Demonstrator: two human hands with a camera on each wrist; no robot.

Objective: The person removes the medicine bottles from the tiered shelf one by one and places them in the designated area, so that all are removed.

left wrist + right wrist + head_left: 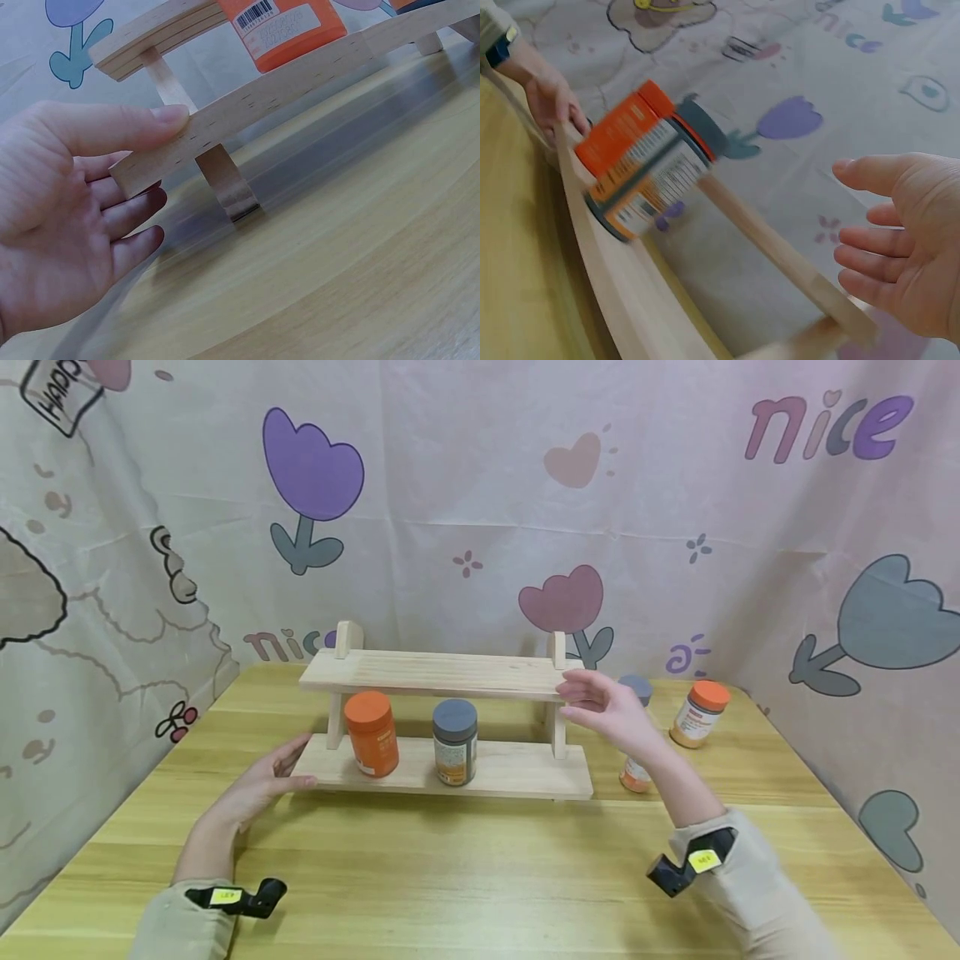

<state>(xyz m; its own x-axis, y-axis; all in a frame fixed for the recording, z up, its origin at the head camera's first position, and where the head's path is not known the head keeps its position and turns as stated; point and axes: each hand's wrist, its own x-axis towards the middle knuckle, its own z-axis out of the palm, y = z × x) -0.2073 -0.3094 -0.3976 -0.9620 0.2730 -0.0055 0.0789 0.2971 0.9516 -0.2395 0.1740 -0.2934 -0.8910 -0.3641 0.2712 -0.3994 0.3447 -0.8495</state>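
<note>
A two-tier wooden shelf rack (pixel 517 770) stands on the table. My left hand (pixel 258 783) grips the left end of its lower board, thumb on the front edge and fingers behind and below, as the left wrist view shows. On that board stand an orange jar (pixel 372 737) and a grey-lidded jar (pixel 454 745), both upright. My right hand (pixel 611 712) is beside the right end of the upper board (pixel 450 672), its fingers loosely extended and holding nothing. In the right wrist view this hand (pixel 900 240) appears apart from the rack.
To the right, a white-labelled jar with an orange lid (pixel 699 717) stands on the table (pixel 450 877). Partly hidden by my right forearm are a grey lid (pixel 636 687) and, lower down, a white-and-orange jar base (pixel 636 778). A printed curtain (pixel 450 485) hangs behind.
</note>
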